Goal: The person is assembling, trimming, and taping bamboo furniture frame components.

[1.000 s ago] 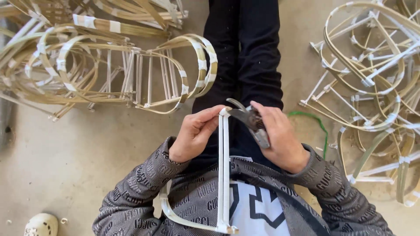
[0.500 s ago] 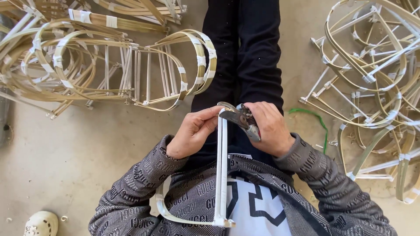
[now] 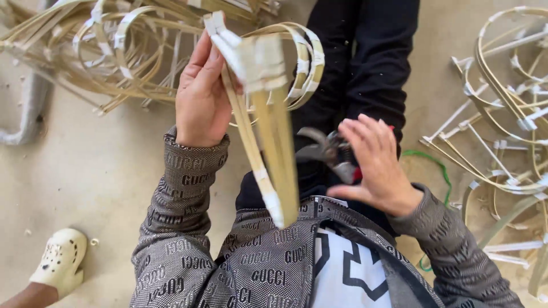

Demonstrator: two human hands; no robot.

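My left hand (image 3: 201,94) grips a frame of bent bamboo strips (image 3: 260,120) bound with white tape, lifted up in front of my chest and tilted. My right hand (image 3: 377,165) is lower and to the right, holding grey metal pliers (image 3: 322,151) with red on the handle, jaws pointing left toward the frame. The pliers are a little apart from the strips. My black-trousered legs (image 3: 365,63) stretch out ahead on the concrete floor.
A heap of finished bamboo hoop frames (image 3: 108,51) lies at the upper left, another pile (image 3: 502,114) at the right. A green cord (image 3: 434,165) lies by my right arm. A white clog (image 3: 60,262) sits at the lower left.
My left hand has raised the bamboo frame up and to the left and turned it. My right hand with the pliers has come off the frame's end and dropped to the right.
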